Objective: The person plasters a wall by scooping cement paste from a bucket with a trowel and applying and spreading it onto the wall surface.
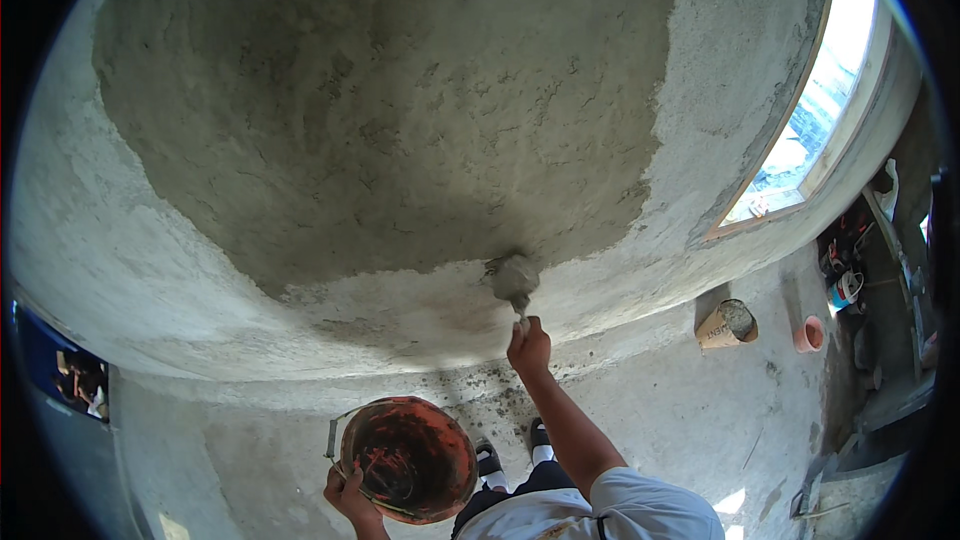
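Note:
My right hand (pixel 530 345) is closed round the handle of a trowel (pixel 516 282), whose mortar-coated blade is up against the wall. The blade sits at the lower edge of a dark, wet mortar patch (pixel 420 130), which is rough and cracked in places. Lower left, my left hand (pixel 350 498) grips the rim of a red-orange bucket (pixel 447 427), tilted so its inside shows. Dark grey mortar residue coats that inside. The bucket's handle hangs over its left side.
Paler, drier wall (pixel 190 280) surrounds the patch. A window (pixel 810 130) opens at right. Mortar spatters lie on the concrete floor (pixel 640 395) below the wall. A filled tan container (pixel 722 328) and a pink bucket (pixel 808 337) stand right, with clutter (pixel 850 285) beyond.

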A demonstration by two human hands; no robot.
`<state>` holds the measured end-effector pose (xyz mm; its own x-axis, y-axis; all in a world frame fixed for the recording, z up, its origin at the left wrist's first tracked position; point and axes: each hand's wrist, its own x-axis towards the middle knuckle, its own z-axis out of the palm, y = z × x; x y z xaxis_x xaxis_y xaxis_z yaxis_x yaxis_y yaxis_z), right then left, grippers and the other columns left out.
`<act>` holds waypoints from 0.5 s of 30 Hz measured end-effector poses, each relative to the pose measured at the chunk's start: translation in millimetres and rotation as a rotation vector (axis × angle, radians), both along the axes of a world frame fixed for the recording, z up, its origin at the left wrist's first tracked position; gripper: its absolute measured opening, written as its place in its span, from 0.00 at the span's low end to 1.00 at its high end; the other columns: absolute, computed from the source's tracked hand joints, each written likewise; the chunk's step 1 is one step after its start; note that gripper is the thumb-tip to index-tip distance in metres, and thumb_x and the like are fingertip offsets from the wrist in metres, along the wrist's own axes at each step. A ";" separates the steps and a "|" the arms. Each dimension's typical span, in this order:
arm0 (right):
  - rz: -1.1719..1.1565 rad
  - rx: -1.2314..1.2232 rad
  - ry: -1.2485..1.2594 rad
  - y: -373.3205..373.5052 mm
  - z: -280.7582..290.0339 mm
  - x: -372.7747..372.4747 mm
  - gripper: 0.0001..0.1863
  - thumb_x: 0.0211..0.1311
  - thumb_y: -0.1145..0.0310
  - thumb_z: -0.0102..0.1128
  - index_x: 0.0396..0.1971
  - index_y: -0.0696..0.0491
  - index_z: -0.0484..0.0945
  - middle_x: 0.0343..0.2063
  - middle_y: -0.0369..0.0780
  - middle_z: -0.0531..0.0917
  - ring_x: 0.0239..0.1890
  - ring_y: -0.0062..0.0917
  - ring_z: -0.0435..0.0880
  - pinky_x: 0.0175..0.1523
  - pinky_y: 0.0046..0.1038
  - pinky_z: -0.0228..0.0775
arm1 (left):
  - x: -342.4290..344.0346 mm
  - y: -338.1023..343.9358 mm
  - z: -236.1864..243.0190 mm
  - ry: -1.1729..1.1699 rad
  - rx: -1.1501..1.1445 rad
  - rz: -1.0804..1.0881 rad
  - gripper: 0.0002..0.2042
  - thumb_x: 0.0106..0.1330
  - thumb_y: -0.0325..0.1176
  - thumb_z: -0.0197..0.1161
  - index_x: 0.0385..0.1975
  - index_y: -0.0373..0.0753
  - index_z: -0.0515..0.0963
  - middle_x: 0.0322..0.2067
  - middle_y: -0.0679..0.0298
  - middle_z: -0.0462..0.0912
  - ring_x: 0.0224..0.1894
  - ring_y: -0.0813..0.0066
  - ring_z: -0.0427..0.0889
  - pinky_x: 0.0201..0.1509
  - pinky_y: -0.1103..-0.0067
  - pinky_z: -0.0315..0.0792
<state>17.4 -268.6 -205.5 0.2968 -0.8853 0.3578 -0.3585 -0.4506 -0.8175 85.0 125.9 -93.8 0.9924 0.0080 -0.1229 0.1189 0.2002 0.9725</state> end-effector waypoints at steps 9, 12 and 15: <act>0.161 0.118 0.279 29.7 -48.4 -16.9 0.17 0.71 0.58 0.57 0.42 0.59 0.71 0.21 0.57 0.81 0.27 0.61 0.82 0.32 0.57 0.73 | -1.5 4.0 -10.0 -0.043 0.066 -0.042 0.09 0.46 0.20 0.62 0.30 0.28 0.79 0.26 0.64 0.80 0.26 0.76 0.77 0.37 0.76 0.76; 0.230 0.085 0.282 14.3 -40.8 -37.2 0.17 0.70 0.58 0.58 0.42 0.58 0.72 0.20 0.56 0.81 0.26 0.59 0.82 0.31 0.56 0.73 | -5.1 -5.0 1.0 -0.028 0.020 -0.004 0.09 0.46 0.20 0.62 0.30 0.28 0.78 0.26 0.64 0.80 0.25 0.76 0.77 0.35 0.76 0.76; 0.143 0.006 0.068 -7.2 -5.5 -25.3 0.15 0.70 0.61 0.58 0.40 0.59 0.72 0.19 0.56 0.80 0.26 0.58 0.82 0.28 0.52 0.73 | -7.1 -1.4 5.6 -0.022 -0.007 0.008 0.10 0.46 0.20 0.62 0.31 0.27 0.79 0.26 0.63 0.80 0.24 0.75 0.77 0.34 0.77 0.76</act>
